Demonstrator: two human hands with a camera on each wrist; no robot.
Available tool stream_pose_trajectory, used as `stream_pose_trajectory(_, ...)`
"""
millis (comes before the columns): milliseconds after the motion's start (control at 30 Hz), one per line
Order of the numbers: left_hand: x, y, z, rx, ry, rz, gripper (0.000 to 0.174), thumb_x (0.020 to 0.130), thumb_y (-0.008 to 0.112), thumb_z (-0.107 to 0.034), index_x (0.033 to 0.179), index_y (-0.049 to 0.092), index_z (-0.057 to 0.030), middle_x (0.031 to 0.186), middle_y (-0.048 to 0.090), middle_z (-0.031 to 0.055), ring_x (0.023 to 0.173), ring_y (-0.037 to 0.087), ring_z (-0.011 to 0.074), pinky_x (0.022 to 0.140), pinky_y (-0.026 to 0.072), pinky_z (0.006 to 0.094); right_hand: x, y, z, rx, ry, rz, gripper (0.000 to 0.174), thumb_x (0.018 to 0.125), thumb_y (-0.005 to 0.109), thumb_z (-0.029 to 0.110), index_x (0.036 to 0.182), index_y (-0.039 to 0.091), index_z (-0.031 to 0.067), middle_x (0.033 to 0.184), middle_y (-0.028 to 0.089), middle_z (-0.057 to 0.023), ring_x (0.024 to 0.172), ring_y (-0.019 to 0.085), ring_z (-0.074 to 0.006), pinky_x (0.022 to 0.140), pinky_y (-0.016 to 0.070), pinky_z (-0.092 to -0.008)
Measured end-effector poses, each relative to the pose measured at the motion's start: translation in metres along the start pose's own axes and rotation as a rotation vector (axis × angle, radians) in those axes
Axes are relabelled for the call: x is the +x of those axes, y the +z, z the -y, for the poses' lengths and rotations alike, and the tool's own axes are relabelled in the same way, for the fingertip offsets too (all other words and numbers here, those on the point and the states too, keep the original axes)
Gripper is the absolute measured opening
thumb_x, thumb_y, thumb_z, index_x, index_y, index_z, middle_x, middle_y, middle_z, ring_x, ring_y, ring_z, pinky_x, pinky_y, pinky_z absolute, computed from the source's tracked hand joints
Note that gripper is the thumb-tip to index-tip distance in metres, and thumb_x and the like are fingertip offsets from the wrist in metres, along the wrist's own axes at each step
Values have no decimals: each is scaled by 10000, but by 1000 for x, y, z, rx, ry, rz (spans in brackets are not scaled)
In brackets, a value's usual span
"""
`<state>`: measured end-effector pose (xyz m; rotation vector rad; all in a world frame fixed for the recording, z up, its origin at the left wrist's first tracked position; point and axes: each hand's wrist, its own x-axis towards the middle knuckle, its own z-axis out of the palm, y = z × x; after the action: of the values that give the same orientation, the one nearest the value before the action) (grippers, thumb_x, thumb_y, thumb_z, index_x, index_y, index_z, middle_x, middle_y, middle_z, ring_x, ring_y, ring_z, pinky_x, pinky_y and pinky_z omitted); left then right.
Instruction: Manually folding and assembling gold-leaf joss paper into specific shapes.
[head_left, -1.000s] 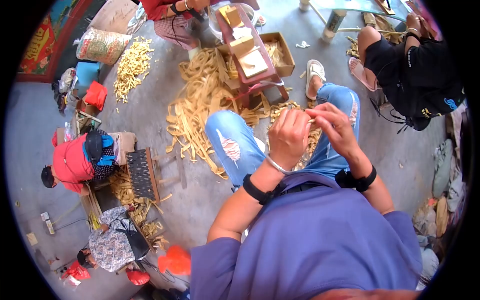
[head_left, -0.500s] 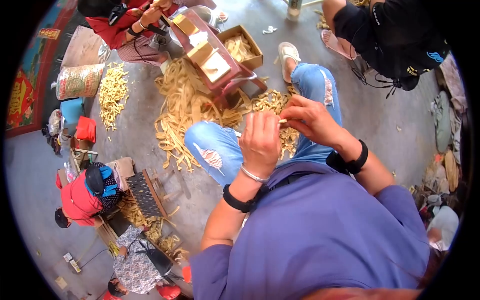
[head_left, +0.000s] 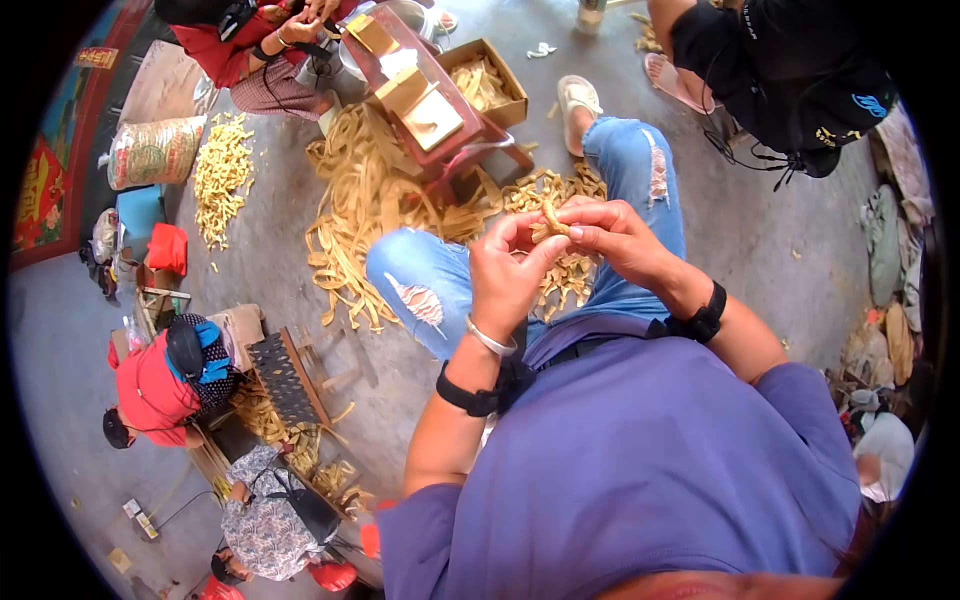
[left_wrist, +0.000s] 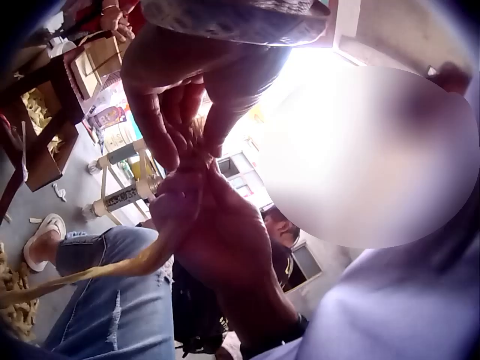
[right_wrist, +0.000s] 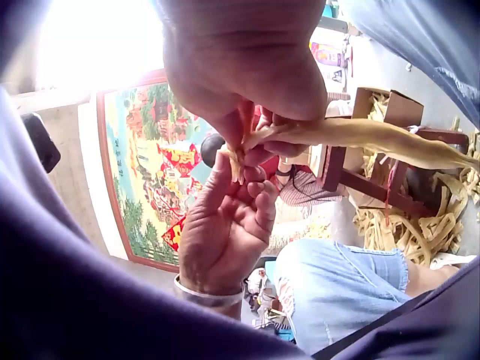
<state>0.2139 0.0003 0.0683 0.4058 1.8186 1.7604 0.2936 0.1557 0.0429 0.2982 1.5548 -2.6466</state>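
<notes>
Between both hands is a soft yellowish-tan strip [head_left: 551,220], bent into a small curl in the head view. My left hand [head_left: 500,280], with a silver bracelet, pinches its bunched end between thumb and fingers. My right hand [head_left: 625,240] grips it close beside, fingertips nearly meeting the left ones. In the left wrist view the left hand [left_wrist: 202,71] holds the bunched end above the right hand [left_wrist: 229,236], and a long tail [left_wrist: 135,264] hangs out to the left. The right wrist view has the tail [right_wrist: 367,136] running right from the right hand [right_wrist: 247,64], the left hand [right_wrist: 225,240] below.
Loose strips [head_left: 360,190] and a pile of short knotted pieces [head_left: 565,275] lie beyond and between the knees. A red-brown bench [head_left: 450,145] holds blocks, beside a cardboard box [head_left: 510,90]. Other people sit around, one in black [head_left: 780,80] at the right.
The head view has shifted, moving the surroundings across the frame. My left hand has turned so its thumb and fingers show, and the strip's curl has come into sight between the hands.
</notes>
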Motion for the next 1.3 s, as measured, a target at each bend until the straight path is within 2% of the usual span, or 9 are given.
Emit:
stream_pose_trajectory(167, -1, -20, -1, -239, -199, 177, 145, 826, 703, -96, 804, 573, -36, 679, 633, 53, 545, 576, 87, 502, 480, 207, 2, -3, 10, 131, 138, 91, 231, 838, 698, 110, 1047, 611, 64, 956, 623, -2, 827, 583, -74, 747, 486, -231)
stream_pose_trajectory(300, -5, -33, -4, -358, -210, 172, 148, 835, 692, -93, 789, 563, -36, 637, 605, 47, 505, 556, 102, 461, 451, 208, 3, 9, 35, -539, -195, 132, 179, 787, 736, 76, 954, 693, 27, 847, 659, -40, 772, 601, -93, 660, 482, -244)
stream_pose_trajectory(500, -11, -51, -7, -442, -160, 76, 144, 857, 662, -76, 782, 549, -28, 616, 584, 51, 483, 537, 119, 431, 428, 225, 3, 7, 51, -777, -395, 26, 115, 751, 733, 29, 862, 706, 16, 760, 650, -72, 707, 616, -153, 619, 471, -260)
stream_pose_trajectory(667, 0, -72, 2, -260, 5, -10, 175, 837, 687, -81, 964, 605, 7, 810, 657, 64, 719, 609, 107, 665, 492, 235, 3, 15, 48, -847, -396, -78, 79, 749, 726, 20, 818, 690, 15, 749, 624, -74, 694, 611, -167, 592, 459, -263)
stream_pose_trajectory(767, 5, -59, -29, 132, 245, 123, 336, 818, 697, -48, 1116, 557, 17, 969, 664, 106, 820, 632, 132, 636, 538, 269, 9, 28, 49, -884, -474, -44, 87, 747, 723, 17, 824, 682, 18, 746, 609, -75, 687, 610, -181, 582, 460, -269)
stream_pose_trajectory(933, 0, -46, -40, -27, -17, 116, 125, 775, 721, -6, 888, 676, 22, 745, 674, 66, 627, 614, 100, 550, 500, 202, 18, 34, 54, -960, -601, -27, 90, 757, 710, 16, 838, 671, 21, 757, 609, -73, 666, 604, -191, 577, 461, -282)
stream_pose_trajectory(1033, 1, -55, -26, -207, -57, 121, 117, 812, 692, -27, 902, 661, 41, 746, 670, 85, 633, 619, 118, 582, 509, 224, 22, 29, 56, -972, -579, -18, 84, 763, 703, 11, 839, 669, 20, 762, 611, -75, 661, 603, -191, 570, 458, -278)
stream_pose_trajectory(1200, 23, -81, -19, -608, -261, 282, 328, 940, 505, -164, 1168, 525, 70, 951, 657, 166, 860, 679, 277, 753, 572, 350, 41, 24, 52, -969, -464, -6, 91, 762, 700, 8, 846, 670, 27, 762, 612, -82, 651, 597, -191, 559, 451, -274)
stream_pose_trajectory(1300, 34, -81, -31, -366, -230, 238, 313, 921, 554, -145, 1154, 551, 63, 946, 662, 157, 831, 682, 243, 743, 572, 328, 55, 23, 47, -962, -498, 28, 114, 758, 711, 25, 866, 678, 37, 760, 611, -81, 630, 585, -188, 553, 446, -286)
